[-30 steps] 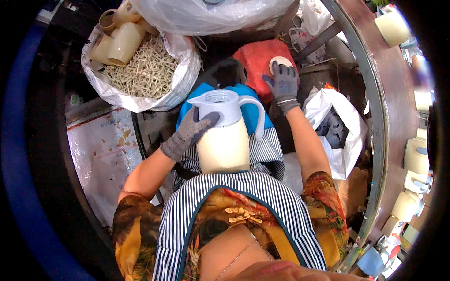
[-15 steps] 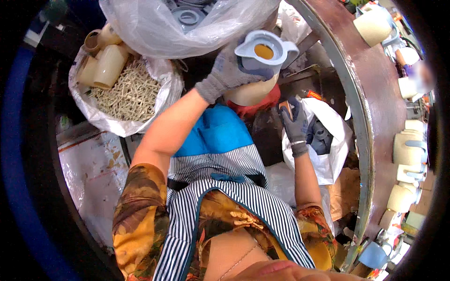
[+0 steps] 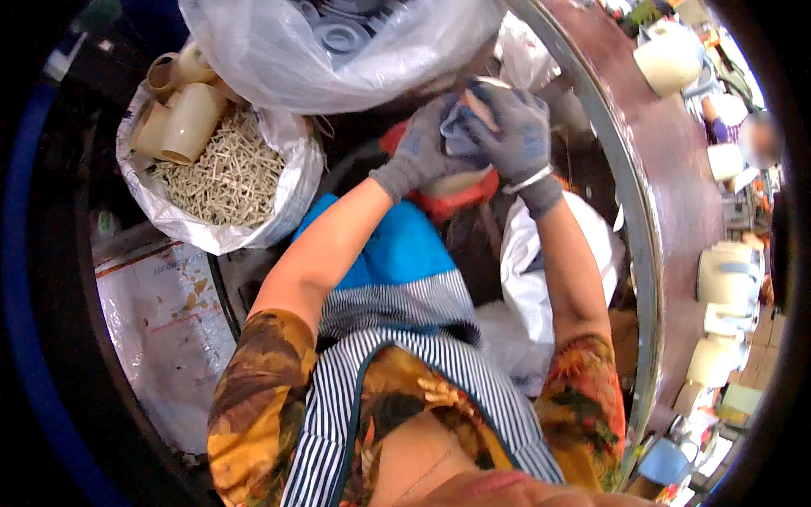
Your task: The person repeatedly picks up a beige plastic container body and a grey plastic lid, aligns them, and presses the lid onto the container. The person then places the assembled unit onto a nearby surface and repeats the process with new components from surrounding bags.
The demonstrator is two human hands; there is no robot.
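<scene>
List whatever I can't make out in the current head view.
In the head view:
- Upper part of the jug: mostly hidden by the left hand and right hand.
- Orange-brown patch at the right hand: too blurred to identify.
- Contents of the white bag: mostly hidden by its folds and the right forearm.
- Top of the clear bag: cut off by the upper edge.

Faint print [image 3: 179, 263] on pale board [image 3: 165, 338], illegible

I see my gray-gloved right hand [image 3: 519, 139] has moved from beside the white plastic bag [image 3: 541, 296] to the pale-blue plastic jug top [image 3: 457, 140].
</scene>
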